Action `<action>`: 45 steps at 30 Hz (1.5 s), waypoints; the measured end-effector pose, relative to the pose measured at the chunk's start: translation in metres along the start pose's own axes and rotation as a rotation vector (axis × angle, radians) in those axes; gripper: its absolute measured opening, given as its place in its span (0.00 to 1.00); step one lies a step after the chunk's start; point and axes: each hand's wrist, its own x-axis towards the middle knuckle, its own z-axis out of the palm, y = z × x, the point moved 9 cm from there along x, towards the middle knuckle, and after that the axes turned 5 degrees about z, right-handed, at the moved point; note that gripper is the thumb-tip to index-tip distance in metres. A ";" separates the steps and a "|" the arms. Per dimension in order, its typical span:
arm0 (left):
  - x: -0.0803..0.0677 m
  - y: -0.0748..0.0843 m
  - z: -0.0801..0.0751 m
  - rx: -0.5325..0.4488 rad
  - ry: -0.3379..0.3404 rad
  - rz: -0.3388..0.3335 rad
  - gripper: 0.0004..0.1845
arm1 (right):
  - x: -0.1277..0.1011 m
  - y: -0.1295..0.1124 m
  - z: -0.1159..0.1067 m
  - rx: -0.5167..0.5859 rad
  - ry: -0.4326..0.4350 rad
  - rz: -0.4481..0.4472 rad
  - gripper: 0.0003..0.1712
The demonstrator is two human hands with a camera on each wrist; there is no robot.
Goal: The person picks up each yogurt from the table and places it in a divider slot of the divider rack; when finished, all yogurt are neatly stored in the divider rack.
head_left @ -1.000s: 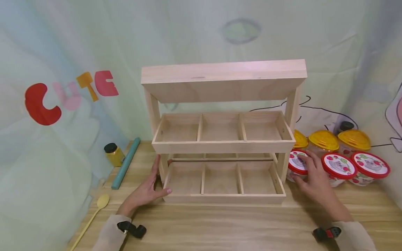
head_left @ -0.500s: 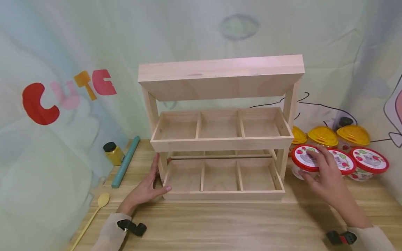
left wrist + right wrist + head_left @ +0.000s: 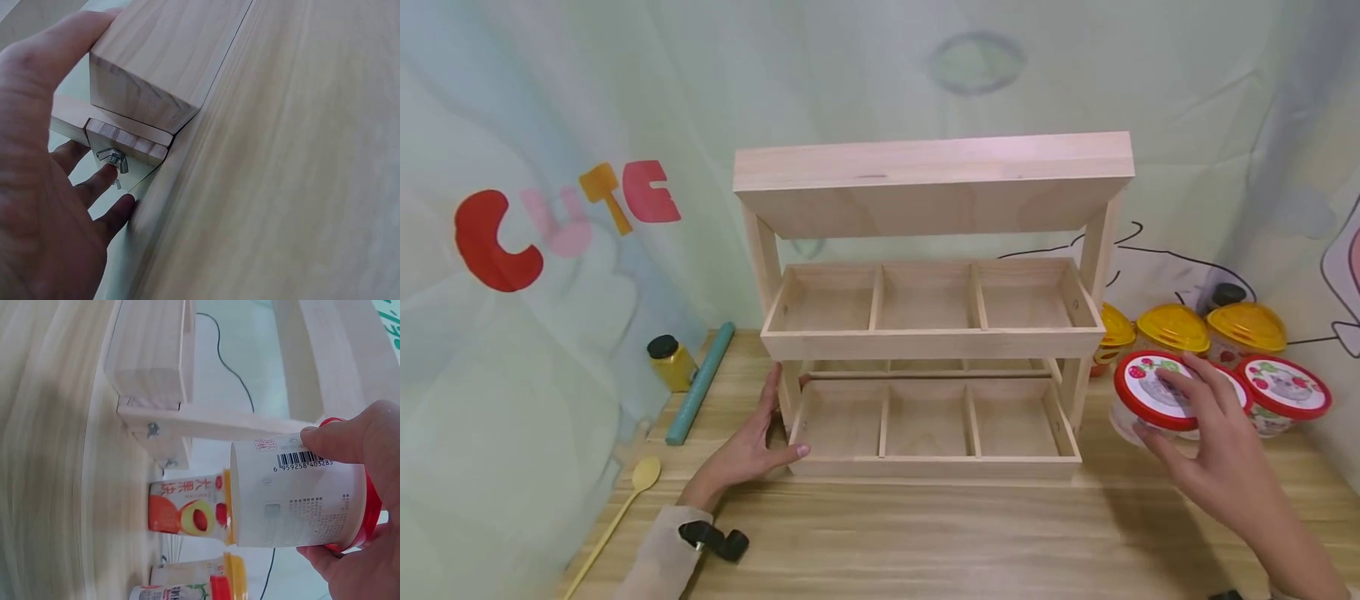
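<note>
Right hand [image 3: 1219,450]: fingers grip tub [image 3: 290,503] near the lid, likely for control. Left hand [image 3: 748,446]: fingers loosely extended, likely bracing rack [image 3: 932,345].

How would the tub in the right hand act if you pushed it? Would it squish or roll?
The tub probably wouldn't squish much: its side looks undented where the right hand grips it. Lying down, it might roll because it's round. Upright, it may slide before tipping: it looks about as wide as tall.
</note>
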 end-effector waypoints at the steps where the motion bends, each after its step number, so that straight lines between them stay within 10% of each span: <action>1: 0.000 0.000 0.000 -0.004 -0.001 -0.004 0.75 | -0.001 -0.003 -0.001 0.000 -0.001 -0.002 0.52; 45: 0.001 0.004 0.000 -0.021 -0.008 -0.014 0.76 | -0.003 -0.089 0.056 0.102 -0.193 -0.158 0.47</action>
